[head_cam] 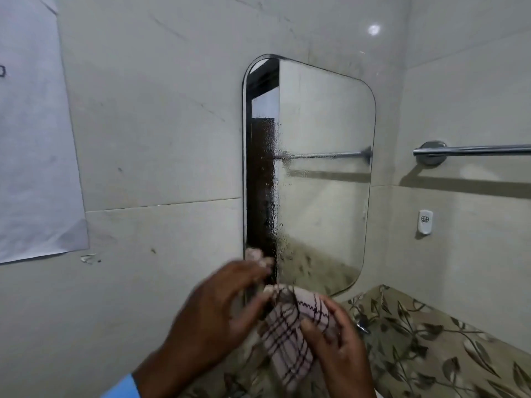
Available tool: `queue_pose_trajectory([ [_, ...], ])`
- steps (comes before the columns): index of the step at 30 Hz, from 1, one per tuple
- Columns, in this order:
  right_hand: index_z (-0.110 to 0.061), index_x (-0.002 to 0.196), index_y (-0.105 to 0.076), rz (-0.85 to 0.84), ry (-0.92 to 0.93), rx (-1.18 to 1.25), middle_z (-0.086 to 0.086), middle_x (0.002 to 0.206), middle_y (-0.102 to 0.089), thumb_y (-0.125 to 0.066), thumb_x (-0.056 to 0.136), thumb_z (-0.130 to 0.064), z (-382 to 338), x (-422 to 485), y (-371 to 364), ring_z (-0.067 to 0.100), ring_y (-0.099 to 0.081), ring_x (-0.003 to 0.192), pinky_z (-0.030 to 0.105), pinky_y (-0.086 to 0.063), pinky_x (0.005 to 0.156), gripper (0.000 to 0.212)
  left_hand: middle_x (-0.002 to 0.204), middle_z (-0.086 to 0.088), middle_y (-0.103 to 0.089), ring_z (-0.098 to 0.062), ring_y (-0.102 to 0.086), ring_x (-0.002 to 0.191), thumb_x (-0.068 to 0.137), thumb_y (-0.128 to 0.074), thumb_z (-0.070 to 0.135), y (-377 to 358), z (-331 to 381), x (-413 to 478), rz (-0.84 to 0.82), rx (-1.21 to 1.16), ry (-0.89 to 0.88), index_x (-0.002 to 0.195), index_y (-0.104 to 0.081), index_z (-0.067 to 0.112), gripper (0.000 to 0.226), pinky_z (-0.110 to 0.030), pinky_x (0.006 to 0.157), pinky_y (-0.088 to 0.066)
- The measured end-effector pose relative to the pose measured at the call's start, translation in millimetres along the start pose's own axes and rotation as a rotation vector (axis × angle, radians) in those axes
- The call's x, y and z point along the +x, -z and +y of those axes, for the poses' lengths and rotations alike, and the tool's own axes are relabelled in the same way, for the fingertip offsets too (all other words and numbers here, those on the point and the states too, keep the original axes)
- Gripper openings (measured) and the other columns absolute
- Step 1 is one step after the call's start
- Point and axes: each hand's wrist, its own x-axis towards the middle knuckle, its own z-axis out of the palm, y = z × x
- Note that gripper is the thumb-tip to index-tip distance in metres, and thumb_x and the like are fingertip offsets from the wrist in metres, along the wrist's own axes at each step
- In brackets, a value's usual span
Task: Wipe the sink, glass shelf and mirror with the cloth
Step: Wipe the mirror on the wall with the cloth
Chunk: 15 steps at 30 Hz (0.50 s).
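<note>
2 hands hold a checked cloth (290, 337) in front of the lower edge of the mirror (316, 168). The left hand (218, 311) has its fingers curled, pinching a fold of the cloth near the mirror's lower left corner; motion blur hides the exact fingertip contact. The right hand (336, 349) grips the cloth's right side, thumb laid across the fabric. Water droplets cover the mirror's left and lower parts. A chrome towel bar (471, 150) is fixed to the wall at right, its reflection showing in the mirror. Leaf-patterned tiles (431, 340) run along the lower right. A blue sleeve (123, 389) shows at the left wrist.
</note>
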Motion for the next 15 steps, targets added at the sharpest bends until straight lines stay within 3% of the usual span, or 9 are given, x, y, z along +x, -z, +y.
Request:
queue_pose_trajectory([
  [1,-0.035,0.111,-0.072,0.014,0.087,-0.063,-0.001,0.123,-0.069,-0.089,0.075,-0.028,-1,10,0,0.006,-0.07,0.109,0.022,-0.057,0.093,0.041,0.123,0.015,-0.063,-0.002,-0.061,0.112,0.092,-0.06,0.037,6,-6,15,0.022,0.082,-0.029,0.124,-0.066,0.026,0.034,-0.017,0.095,-0.049],
  [4,-0.033,0.117,-0.064,0.078,0.274,-0.283,-0.006,0.122,-0.062,-0.078,0.084,-0.011,-1,36,-11,-0.011,-0.061,0.107,0.004,-0.049,0.085,0.042,0.127,-0.007,-0.06,-0.02,-0.06,0.112,0.093,-0.063,0.035,26,-31,47,0.069,0.376,-0.071,0.137,-0.059,0.012,0.05,-0.025,0.097,-0.047],
  [10,-0.014,0.134,-0.063,0.142,0.557,-0.546,-0.002,0.127,-0.055,-0.076,0.087,-0.012,15,63,-42,-0.019,-0.046,0.118,-0.002,-0.04,0.09,0.048,0.128,-0.018,-0.055,-0.032,-0.058,0.104,0.075,-0.084,0.031,26,-51,68,-0.044,0.615,-0.12,0.148,-0.043,0.002,0.088,-0.039,0.088,-0.051],
  [12,-0.019,0.133,-0.063,0.132,0.635,-0.586,-0.007,0.128,-0.054,-0.071,0.083,-0.01,19,59,-47,-0.014,-0.046,0.122,0.003,-0.041,0.096,0.051,0.129,-0.018,-0.056,-0.033,-0.058,0.101,0.07,-0.086,0.038,24,-52,72,-0.055,0.678,-0.141,0.147,-0.044,0.002,0.095,-0.04,0.083,-0.053],
  [15,-0.021,0.132,-0.065,0.069,0.703,-0.637,-0.003,0.131,-0.06,-0.064,0.077,0.003,31,55,-42,0.007,-0.055,0.125,0.025,-0.048,0.104,0.059,0.126,-0.017,-0.058,-0.033,-0.06,0.095,0.066,-0.085,0.047,22,-50,77,-0.013,0.757,-0.184,0.144,-0.048,0.001,0.098,-0.039,0.075,-0.054],
])
